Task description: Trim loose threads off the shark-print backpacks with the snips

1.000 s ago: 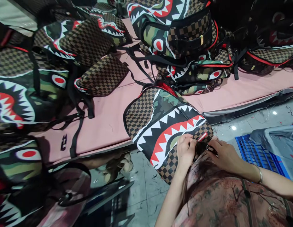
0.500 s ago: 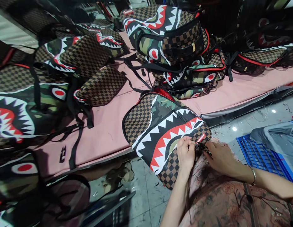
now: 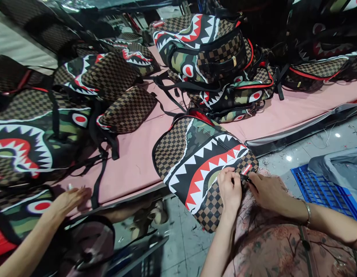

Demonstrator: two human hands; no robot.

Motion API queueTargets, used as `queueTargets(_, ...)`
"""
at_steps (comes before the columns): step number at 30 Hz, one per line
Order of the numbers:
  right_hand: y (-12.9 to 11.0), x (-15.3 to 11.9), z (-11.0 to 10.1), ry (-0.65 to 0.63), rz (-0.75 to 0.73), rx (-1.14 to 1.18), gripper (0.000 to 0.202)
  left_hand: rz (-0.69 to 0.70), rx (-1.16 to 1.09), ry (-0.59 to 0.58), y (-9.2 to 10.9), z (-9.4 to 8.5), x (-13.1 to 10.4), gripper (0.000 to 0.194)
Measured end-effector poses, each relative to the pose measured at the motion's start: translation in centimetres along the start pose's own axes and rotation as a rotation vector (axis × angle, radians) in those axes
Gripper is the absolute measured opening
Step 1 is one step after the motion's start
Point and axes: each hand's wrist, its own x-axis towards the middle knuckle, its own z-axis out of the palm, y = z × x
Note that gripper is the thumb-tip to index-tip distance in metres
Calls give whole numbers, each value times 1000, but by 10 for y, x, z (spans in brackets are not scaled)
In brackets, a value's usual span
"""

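Pink table [image 3: 132, 165]; grey plastic [image 3: 334, 165] over blue crate [image 3: 306, 182]; left fingers [image 3: 228, 176] grip checkered bag [image 3: 195, 161], right fingers [image 3: 255, 181] dark tool [image 3: 245, 177].

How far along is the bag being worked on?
Done, by the look of it: the bag has its shark-mouth print and red label on. In hand: left hand pinches the edge near that label; right hand holds a small dark tool there. Left: probably that spot. Can't tell whether the stacked bags behind are finished or waiting.
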Motion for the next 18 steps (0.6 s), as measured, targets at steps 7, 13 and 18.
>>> queueTargets(7, 51, 19, -7, 31, -102, 594, 20, 307, -248, -185, 9, -18, -20, 14)
queueTargets(13, 119, 61, -21, -145, -86, 788, 34, 547, -177, -513, 20, -28, -30, 27)
queueTargets(18, 130, 90, -26, -397, -152, 998, 36, 408, -69, -164, 10, -19, -24, 8)
